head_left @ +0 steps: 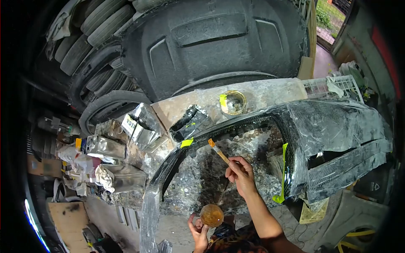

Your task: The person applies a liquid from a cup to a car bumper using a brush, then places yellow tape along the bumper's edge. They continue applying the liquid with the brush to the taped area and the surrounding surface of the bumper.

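Note:
My right hand point(241, 173) is closed round the wooden handle of a brush point(218, 152), whose orange-coated bristles point up and left, close to the inner edge of the curved carbon-fibre frame point(253, 120). Lower down, my left hand point(198, 231) grips a round cup point(211, 215) of amber liquid from its left side. Yellow-green tape point(187, 143) sticks to the frame's upper left, and a longer tape strip point(284, 168) runs along its right inner edge. The frame lies on a stained table point(198, 168).
Behind the frame stand an open tin point(233, 102) and a black-lined bag point(190, 122). Metal cans point(106, 147) and a rag point(104, 178) are at the left. A large dark hood-shaped panel point(219, 55) leans at the back, beside stacked tires point(99, 25).

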Demonstrator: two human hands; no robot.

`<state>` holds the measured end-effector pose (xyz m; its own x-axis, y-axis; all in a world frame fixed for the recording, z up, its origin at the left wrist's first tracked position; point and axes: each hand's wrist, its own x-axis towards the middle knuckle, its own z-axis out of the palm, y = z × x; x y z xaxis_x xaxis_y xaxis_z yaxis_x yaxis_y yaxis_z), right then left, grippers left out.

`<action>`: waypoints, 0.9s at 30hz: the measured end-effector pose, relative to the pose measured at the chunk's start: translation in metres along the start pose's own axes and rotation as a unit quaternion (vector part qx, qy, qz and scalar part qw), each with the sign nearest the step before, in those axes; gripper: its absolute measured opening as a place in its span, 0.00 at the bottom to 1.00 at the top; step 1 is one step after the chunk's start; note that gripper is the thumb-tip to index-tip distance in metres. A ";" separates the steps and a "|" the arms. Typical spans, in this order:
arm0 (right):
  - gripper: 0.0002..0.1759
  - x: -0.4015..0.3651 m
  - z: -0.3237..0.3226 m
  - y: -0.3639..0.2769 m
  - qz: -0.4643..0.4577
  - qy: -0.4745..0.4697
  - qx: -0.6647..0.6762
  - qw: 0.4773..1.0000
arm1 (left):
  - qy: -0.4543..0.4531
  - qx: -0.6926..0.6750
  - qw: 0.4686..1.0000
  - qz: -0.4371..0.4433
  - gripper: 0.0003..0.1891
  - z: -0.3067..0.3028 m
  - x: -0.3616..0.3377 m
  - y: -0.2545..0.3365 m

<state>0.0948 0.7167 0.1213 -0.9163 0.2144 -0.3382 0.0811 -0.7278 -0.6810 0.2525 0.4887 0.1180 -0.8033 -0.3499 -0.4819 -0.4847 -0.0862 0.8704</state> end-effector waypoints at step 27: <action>0.07 0.007 0.030 0.002 0.087 -0.033 0.075 0.993 | -0.168 -0.038 0.985 0.011 0.39 0.014 0.003 0.019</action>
<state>0.0769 0.6966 0.1373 -0.9175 0.0381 -0.3959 0.1854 -0.8398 -0.5103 0.2363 0.4992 0.1319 -0.8885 -0.0249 -0.4583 -0.4492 -0.1569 0.8795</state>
